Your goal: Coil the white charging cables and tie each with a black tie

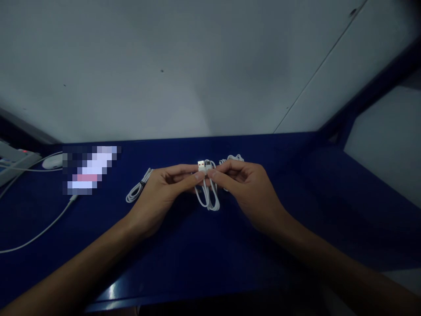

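A white USB cable (214,203), folded into loops, hangs between my two hands above the blue table. My left hand (164,193) pinches it near the metal USB plug, which points up. From the other side my right hand (248,186) grips the same bundle by its connector end, thumb and forefinger pressed together. Beside my left wrist lies a coiled white cable (134,193) with a dark tie around it. Another bunched white cable (235,158) sits behind my right hand, partly covered by it.
A lit phone (92,171), blurred out, lies on the left with a charging cord (49,228) plugged in. Farther left are a white mouse-shaped object (52,162) and a pale box (16,162). A grey wall (171,96) rises behind the blue table (204,254).
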Tool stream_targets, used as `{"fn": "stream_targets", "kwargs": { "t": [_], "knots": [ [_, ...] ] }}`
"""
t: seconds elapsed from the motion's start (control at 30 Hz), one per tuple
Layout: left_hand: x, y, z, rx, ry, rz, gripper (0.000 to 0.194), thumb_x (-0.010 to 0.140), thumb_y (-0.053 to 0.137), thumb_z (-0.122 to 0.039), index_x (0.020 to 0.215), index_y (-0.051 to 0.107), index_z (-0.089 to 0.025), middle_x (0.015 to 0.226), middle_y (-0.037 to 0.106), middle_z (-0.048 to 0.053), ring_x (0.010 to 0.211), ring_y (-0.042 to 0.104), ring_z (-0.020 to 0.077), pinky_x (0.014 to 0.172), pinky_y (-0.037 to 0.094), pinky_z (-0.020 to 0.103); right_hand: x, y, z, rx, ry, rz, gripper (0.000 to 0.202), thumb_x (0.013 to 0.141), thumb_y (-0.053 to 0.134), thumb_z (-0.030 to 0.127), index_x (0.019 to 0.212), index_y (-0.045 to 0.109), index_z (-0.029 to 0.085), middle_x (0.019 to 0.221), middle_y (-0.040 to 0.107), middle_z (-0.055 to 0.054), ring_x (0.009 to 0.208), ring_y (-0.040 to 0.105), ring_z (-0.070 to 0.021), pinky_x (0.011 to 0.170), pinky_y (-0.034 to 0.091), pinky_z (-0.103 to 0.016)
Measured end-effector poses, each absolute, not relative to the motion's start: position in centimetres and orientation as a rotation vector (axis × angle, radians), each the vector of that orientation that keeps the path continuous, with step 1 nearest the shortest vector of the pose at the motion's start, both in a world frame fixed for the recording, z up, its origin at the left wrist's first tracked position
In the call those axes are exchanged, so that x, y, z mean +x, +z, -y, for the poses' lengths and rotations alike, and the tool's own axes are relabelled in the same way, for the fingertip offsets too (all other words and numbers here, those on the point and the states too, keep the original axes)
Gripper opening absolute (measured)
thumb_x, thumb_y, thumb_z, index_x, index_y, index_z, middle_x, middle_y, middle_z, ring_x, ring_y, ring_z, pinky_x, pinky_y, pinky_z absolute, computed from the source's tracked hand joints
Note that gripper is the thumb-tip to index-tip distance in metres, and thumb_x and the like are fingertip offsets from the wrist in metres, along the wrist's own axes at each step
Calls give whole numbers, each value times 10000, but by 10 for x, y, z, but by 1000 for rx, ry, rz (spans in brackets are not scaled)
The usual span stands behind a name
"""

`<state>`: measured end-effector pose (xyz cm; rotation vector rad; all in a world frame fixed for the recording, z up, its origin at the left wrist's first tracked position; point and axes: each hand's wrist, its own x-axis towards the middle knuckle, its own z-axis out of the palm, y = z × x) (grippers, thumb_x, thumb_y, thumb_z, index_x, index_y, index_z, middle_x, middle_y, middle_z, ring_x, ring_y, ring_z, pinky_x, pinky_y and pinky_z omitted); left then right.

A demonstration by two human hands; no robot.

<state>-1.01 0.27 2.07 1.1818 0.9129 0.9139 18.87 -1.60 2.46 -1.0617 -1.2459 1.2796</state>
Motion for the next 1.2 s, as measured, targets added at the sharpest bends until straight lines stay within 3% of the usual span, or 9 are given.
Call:
{"fn": "stream_targets", "kwargs": {
  "t": [0.63,0.9,1.2],
  "knots": [
    [-9,20,-2,1176,931,-940,277,950,818,-305,1220,847,-253,1111,856,82,1053,793,255,1039,567,412,190,23,15,-1051,1298,1246,97,906,828,232,814,797,233,862,812,-21,819,776,-179,813,641,-332],
    [-9,18,-2,1164,925,-926,279,952,810,-297,1224,844,-244,1145,849,97,1033,794,250,1005,578,401,189,24,16,-1075,1276,1270,115,905,833,288,809,788,244,867,812,-29,836,776,-201,822,643,-366],
    [-10,18,-3,1132,899,-891,276,974,789,-274,1246,834,-255,1135,848,75,983,776,198,940,568,323,188,25,16,-1076,1268,1242,93,879,847,221,804,795,240,860,813,-19,848,784,-194,820,643,-338]
  ]
}}
